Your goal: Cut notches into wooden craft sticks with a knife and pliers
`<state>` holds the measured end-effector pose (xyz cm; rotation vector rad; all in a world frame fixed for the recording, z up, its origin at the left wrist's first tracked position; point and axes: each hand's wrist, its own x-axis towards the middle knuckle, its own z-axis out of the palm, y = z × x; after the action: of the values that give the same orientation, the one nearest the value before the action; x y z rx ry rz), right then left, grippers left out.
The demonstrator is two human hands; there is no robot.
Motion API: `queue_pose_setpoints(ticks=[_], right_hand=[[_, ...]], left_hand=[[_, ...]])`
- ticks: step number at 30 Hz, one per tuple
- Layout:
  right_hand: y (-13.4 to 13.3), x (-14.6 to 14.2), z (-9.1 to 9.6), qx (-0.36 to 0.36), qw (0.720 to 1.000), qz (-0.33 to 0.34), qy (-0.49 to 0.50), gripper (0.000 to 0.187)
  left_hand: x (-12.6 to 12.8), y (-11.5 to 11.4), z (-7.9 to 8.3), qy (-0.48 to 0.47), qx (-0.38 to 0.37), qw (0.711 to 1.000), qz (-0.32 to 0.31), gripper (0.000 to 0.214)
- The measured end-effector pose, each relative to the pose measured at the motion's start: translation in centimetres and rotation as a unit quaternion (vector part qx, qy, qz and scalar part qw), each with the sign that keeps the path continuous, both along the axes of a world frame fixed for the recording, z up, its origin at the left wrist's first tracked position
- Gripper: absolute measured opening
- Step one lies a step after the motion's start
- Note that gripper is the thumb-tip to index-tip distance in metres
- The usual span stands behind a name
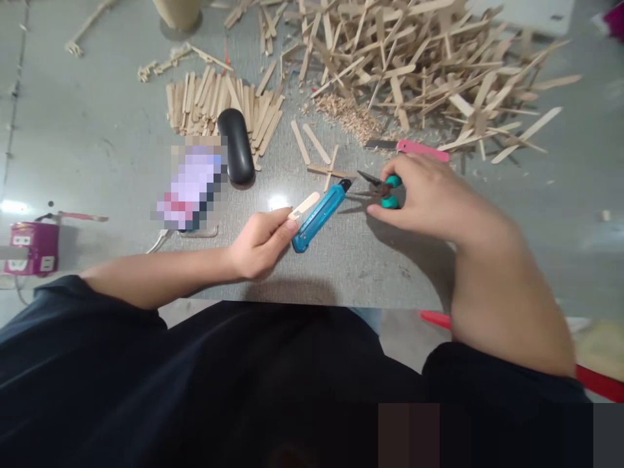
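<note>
My left hand (266, 242) pinches a pale wooden craft stick (306, 205) between thumb and fingers, its rounded end pointing up and right. Right beside those fingertips is a blue utility knife (319, 218), its black tip aimed away from me; whether the hand touches it I cannot tell. My right hand (424, 195) has thumb and fingers around the teal handles of a pair of pliers (386, 192), whose dark jaws are apart and point left. Beyond the knife tip, two craft sticks (330, 171) lie crossed. A pink-handled blade (422, 151) lies just past my right hand.
A big heap of craft sticks (419, 71) covers the back right, with wood shavings (346, 117) at its edge. Left of it are a row of sticks (207, 97), a black case (236, 146) and a blurred phone (192, 185). A purple power socket block (36, 247) sits far left.
</note>
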<state>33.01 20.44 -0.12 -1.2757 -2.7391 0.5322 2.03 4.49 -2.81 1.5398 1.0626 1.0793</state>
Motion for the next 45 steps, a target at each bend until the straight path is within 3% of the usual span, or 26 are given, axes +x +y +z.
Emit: queue_pose_setpoints(ticks=[3,10,15,18,21,25,31,35,38,40,42,45], right_hand=[[0.6,0.5,1.1,-0.058,0.998,0.026,-0.015,0.032],[1.1,1.0,1.0,-0.079,0.995,0.039,-0.046,0.04],[0.7,0.7,2.0,-0.128,0.989,0.039,-0.058,0.036],[0.2,-1.2,1.6,-0.169,0.985,-0.015,0.033,0.034],[-0.1,-4.5,0.5,-0.083,0.977,-0.12,0.157,0.017],[-0.1,-8.7,-0.3,-0.033,0.986,-0.127,0.099,0.005],[1.5,-11.3,1.3,-0.047,0.99,-0.129,-0.01,0.008],[2.0,-11.5,1.8,-0.101,0.99,-0.099,-0.01,0.016],[0.7,-10.9,1.6,-0.097,0.987,-0.098,0.078,0.014],[-0.7,-10.3,1.1,-0.05,0.98,-0.077,0.179,0.009],[-2.2,-9.8,0.5,0.03,0.962,-0.009,0.27,0.006],[-4.2,-9.1,-0.7,0.121,0.932,0.03,0.34,0.01]], left_hand=[[0.0,0.0,-0.1,-0.002,-0.01,1.0,0.017,0.064],[0.2,0.1,-0.6,-0.017,-0.075,0.995,0.057,0.068],[0.6,0.4,-0.8,-0.074,-0.136,0.985,0.076,0.051],[0.7,0.6,-0.8,-0.098,-0.153,0.98,0.084,0.037],[0.8,0.8,-0.7,-0.118,-0.175,0.973,0.091,0.025],[1.1,0.8,-0.4,-0.149,-0.182,0.966,0.104,0.017],[1.3,0.7,0.1,-0.183,-0.177,0.962,0.095,0.025],[1.4,0.8,0.2,-0.222,-0.196,0.951,0.094,0.03],[1.4,0.7,0.1,-0.217,-0.192,0.954,0.083,0.038],[1.4,0.5,-0.2,-0.19,-0.175,0.963,0.071,0.042],[1.2,0.1,-0.6,-0.167,-0.154,0.972,0.063,0.044],[0.8,-0.5,-0.9,-0.13,-0.114,0.983,0.055,0.048]])
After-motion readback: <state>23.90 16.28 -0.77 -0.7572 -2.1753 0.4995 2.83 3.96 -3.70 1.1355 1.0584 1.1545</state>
